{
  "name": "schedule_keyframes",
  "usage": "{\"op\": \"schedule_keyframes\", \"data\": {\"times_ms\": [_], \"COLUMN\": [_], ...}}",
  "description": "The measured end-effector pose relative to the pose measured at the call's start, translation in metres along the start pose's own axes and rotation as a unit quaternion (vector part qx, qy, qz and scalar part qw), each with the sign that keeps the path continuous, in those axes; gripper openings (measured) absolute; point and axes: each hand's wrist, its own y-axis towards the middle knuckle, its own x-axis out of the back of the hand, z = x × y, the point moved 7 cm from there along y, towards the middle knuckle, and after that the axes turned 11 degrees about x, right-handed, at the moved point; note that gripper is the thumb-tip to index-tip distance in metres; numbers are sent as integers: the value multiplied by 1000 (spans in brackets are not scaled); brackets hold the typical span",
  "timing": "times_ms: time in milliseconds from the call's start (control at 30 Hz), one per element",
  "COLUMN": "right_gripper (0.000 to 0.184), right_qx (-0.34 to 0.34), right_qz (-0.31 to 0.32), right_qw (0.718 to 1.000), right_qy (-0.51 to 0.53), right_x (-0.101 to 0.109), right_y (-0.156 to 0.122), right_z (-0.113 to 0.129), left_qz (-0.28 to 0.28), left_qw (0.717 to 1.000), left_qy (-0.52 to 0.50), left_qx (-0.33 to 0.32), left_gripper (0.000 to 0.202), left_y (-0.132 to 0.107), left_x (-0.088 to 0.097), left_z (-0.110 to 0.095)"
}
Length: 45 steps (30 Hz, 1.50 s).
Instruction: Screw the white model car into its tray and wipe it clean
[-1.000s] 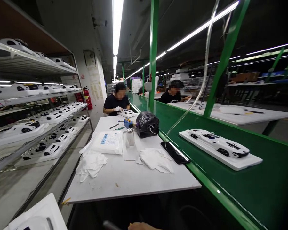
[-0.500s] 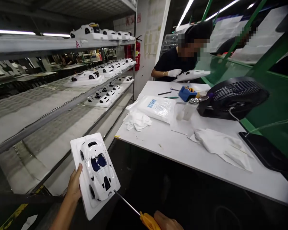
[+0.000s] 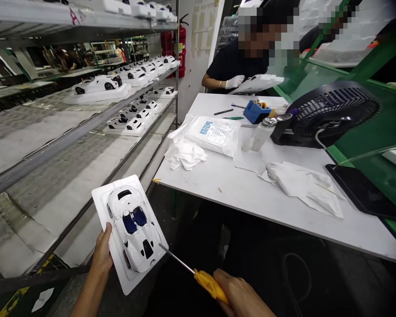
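A white model car (image 3: 141, 246) with dark blue seats lies in a white foam tray (image 3: 127, 286), tilted up toward me. My left hand (image 3: 103, 253) grips the tray by its left edge, thumb on top. In my right hand (image 3: 239, 290) is a yellow-handled screwdriver (image 3: 211, 284), closed around its handle. Its thin metal shaft points up and left, and the tip is at the car's right side near the front. Whether the tip touches the body I cannot tell.
Shelves (image 3: 69, 141) with several white model cars run along the left. On the white table (image 3: 191, 189) are a wrapped pack (image 3: 214, 134), crumpled cloths (image 3: 185, 154), a glass bottle (image 3: 264, 132), a blue holder (image 3: 255, 111) and a black fan (image 3: 333, 110). Across it sits a gloved co-worker (image 3: 237, 61).
The screwdriver tip has moved from the car's front end up along its right side. My right hand shows more fully. The whole view has shifted slightly downward.
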Motion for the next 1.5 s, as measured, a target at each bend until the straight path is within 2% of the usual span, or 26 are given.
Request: {"op": "schedule_keyframes", "data": {"times_ms": [200, 333, 433, 533, 700, 800, 867, 933, 1000, 1067, 1133, 1233, 1333, 1500], "right_gripper": [12, 13, 9, 16, 26, 26, 26, 26, 27, 29, 34, 36, 29, 22], "right_qx": [7, 13, 23, 30, 11, 32, 50, 71, 93, 112, 122, 95, 66, 56], "right_qz": [-16, -11, -38, -116, -240, -278, -288, -288, -291, -307, -324, -333, -356, -355], "right_qw": [998, 998, 999, 991, 950, 927, 915, 907, 905, 907, 908, 914, 906, 898], "right_qy": [-68, -61, -18, 58, 200, 250, 278, 299, 296, 267, 234, 212, 220, 254], "right_x": [18, 17, 27, 57, 115, 134, 140, 144, 149, 156, 161, 157, 145, 128], "right_y": [19, 12, 5, -3, -22, -31, -33, -34, -38, -48, -63, -87, -107, -117], "right_z": [6, -1, -3, -3, -8, -5, -2, 3, 7, 10, 9, -3, -15, -18], "left_qz": [11, 15, 35, 71, 89, 77, 93, 144, 231, 339, 444, 518, 557, 602], "left_qw": [999, 998, 997, 993, 991, 991, 987, 976, 950, 898, 821, 759, 718, 652], "left_qy": [35, 54, 68, 78, 71, 61, 67, 97, 163, 255, 341, 380, 407, 455], "left_qx": [8, 11, 28, 48, 76, 90, 113, 130, 132, 122, 110, 104, 92, 65], "left_gripper": [46, 49, 49, 45, 41, 53, 57, 55, 46, 38, 36, 41, 48, 51], "left_y": [-8, -15, -20, -23, -31, -35, -37, -40, -51, -72, -100, -130, -142, -151], "left_x": [-9, -13, -16, -20, -15, -8, -13, -34, -73, -123, -171, -220, -245, -260], "left_z": [-4, -11, -15, -18, -29, -34, -33, -29, -24, -15, -3, 13, 27, 43]}}
